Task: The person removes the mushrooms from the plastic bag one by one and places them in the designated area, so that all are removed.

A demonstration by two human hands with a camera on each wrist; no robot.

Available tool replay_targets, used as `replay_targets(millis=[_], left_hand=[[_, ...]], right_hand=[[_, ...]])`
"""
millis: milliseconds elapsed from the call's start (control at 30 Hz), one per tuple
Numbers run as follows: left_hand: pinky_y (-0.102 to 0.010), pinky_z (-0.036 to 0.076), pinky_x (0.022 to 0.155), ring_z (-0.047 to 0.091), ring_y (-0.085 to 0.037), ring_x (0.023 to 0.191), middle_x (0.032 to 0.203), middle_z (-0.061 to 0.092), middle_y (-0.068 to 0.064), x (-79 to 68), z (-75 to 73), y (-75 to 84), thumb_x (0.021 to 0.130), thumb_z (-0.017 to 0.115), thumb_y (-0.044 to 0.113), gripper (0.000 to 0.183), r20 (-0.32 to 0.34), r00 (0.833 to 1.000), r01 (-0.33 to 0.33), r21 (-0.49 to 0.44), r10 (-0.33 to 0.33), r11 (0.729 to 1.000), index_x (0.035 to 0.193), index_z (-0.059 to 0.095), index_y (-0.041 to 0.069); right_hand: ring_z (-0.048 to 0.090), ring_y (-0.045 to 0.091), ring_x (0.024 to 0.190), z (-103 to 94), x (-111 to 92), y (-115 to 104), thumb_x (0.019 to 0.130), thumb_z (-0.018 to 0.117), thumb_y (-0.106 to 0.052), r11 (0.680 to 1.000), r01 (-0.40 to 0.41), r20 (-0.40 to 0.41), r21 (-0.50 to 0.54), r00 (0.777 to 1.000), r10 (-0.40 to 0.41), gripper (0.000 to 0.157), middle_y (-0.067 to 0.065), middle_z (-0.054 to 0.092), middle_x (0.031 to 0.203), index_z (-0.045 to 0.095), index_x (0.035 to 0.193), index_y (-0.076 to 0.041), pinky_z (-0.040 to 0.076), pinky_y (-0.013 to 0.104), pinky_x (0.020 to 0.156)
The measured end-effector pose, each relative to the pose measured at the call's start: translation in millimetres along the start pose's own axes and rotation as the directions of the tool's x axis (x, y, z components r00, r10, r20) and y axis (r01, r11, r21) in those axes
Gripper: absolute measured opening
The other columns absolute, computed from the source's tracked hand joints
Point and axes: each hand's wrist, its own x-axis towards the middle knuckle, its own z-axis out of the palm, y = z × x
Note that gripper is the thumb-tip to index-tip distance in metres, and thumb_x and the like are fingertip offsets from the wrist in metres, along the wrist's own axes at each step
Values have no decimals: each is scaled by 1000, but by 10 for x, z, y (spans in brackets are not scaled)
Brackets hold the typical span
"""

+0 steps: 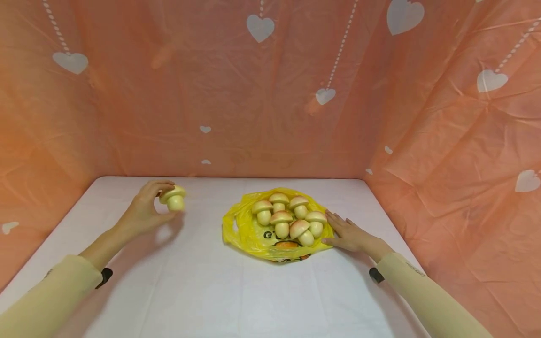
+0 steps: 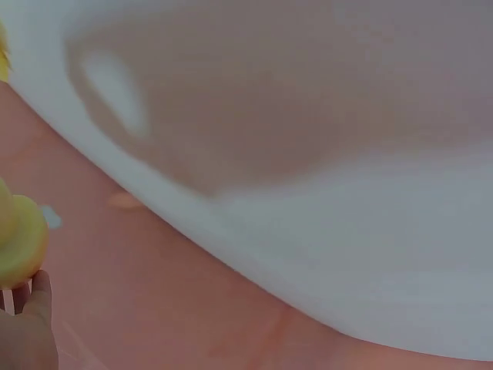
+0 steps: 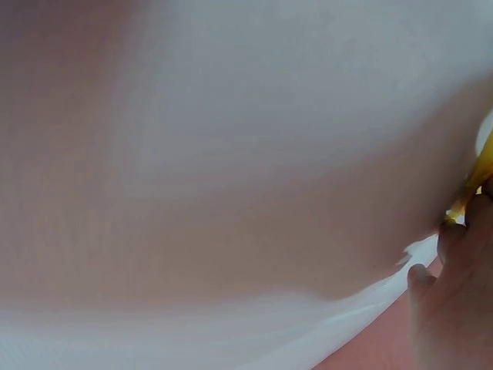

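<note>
My left hand grips a pale yellow toy mushroom by its cap, just above the left part of the table. In the left wrist view the mushroom and some fingers show only at the left edge. A yellow plastic bag lies flattened near the table's middle, printed with dark letters and an orange picture. Several toy mushrooms with reddish caps rest on it. At the bag's right edge, my right hand touches the plastic with outstretched fingers; the right wrist view shows this hand partly.
A white-covered table carries everything. Orange cloth walls with white hearts enclose its back and sides. Between the left hand and the bag lies a stretch of bare white tabletop.
</note>
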Motion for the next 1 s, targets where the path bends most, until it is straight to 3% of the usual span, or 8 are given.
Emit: replay_targets(millis=[100,267,400,533,633,767,867,1000], left_hand=[[-25,38,82,50,-20,100,122,61,-19,-36,-68,-88,59,94,-7,68,6,998,59,17,-59,998,119,62,-6],[-22,35,88,51,-34,110,125,59,-22,-104,-179,-223,66,93,-2,65,34,986,160,39,-161,986,122,61,-6],[-19,31,93,49,-41,119,129,56,-24,-155,-258,-313,72,88,1,62,80,962,260,37,-262,965,127,60,-6],[-28,35,97,50,-42,119,132,54,-23,-204,-322,-377,77,87,5,62,140,935,322,51,-326,945,131,59,-5],[-27,35,98,52,-41,117,131,56,-23,-235,-358,-430,77,87,6,61,166,938,296,80,-306,952,131,59,-5],[-9,28,94,55,-39,114,129,58,-21,-279,-395,-527,77,87,4,60,182,955,219,107,-236,970,129,60,-5],[-4,23,95,55,-41,114,130,57,-21,-317,-427,-594,76,87,3,61,205,958,174,130,-198,976,130,60,-7],[-13,28,104,53,-45,120,137,54,-24,-360,-461,-650,78,86,4,66,245,949,162,169,-200,972,135,56,-10]], right_hand=[[11,46,157,-6,-1,-4,103,57,-55,1000,3,1,-2,1000,-3,95,25,11,171,13,165,2,8,66,124],[11,47,157,-24,-8,-21,103,56,-55,1000,7,4,0,1000,-7,94,26,11,171,13,164,3,8,66,124],[11,48,156,-40,-12,-35,104,57,-54,1000,10,3,0,1000,-10,94,27,12,170,13,164,3,8,67,124],[11,48,156,-47,-14,-44,104,57,-53,1000,12,7,0,1000,-12,94,26,12,170,13,164,3,8,67,124],[11,47,156,-47,-14,-46,104,57,-53,1000,11,11,2,1000,-11,93,25,11,171,13,164,3,8,67,124],[12,47,156,-45,-16,-41,104,57,-53,1000,12,8,-4,1000,-12,93,25,12,171,13,164,3,9,67,124],[13,48,156,-45,-19,-37,104,58,-52,1000,15,2,-7,1000,-15,93,27,13,170,14,164,3,9,67,124],[13,49,156,-42,-23,-35,104,58,-52,1000,19,0,-6,1000,-19,93,28,14,169,14,164,4,9,67,124]])
